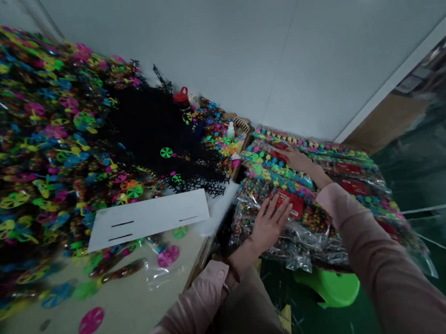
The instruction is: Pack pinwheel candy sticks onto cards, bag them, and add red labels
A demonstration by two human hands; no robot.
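My left hand (269,220) lies flat with fingers spread on a clear plastic bag (315,215) of small multicoloured pieces, its fingertips by a red label card (292,203). Farther back, my right hand (298,160) reaches over the same stack of packed bags. Its fingers touch another red label card (279,151); they look stretched out, though partly blurred. Rows of yellow, blue and pink pieces show through the plastic. More packed bags (353,188) with red cards lie to the right of my right forearm.
On the left table (130,310) lies a large heap of colourful wheel-topped toys (35,175). A white slotted board (147,219), black netting (143,122) and a red-lidded bottle (181,98) are there too. A green stool (333,286) stands beneath the bags. A pale wall (230,34) rises behind.
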